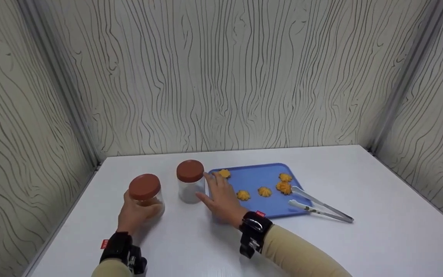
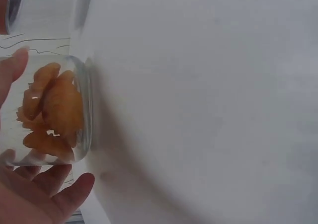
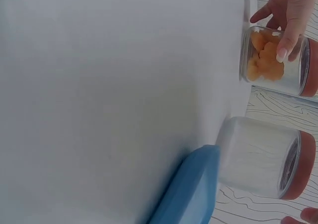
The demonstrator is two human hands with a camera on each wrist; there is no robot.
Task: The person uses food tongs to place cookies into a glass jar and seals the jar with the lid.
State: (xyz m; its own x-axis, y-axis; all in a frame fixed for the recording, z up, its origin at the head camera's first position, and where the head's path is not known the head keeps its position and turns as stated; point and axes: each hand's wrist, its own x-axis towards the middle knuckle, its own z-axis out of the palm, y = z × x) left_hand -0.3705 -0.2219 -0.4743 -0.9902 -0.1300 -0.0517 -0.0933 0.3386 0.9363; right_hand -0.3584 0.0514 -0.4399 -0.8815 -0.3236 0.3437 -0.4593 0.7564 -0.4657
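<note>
Gripping a filled jar [image 1: 145, 187] in the head view, a person's left hand [image 1: 135, 215] curls round the glass, while the right hand [image 1: 223, 198] reaches forward with fingers spread, holding nothing, beside an empty jar [image 1: 190, 184] and over the edge of a blue tray [image 1: 260, 182] of fluted cookies [image 1: 264, 192]; whether it touches that jar is unclear. The step appears to be handling the two lidded jars; securing the second would call for closing right fingers and thumb around it. The left wrist view shows thumb and fingers on opposite sides of the glass, cookies inside. In the right wrist view, right fingertips [image 3: 310, 215] show near the empty jar's lid; that jar stands between tray and filled jar.
</note>
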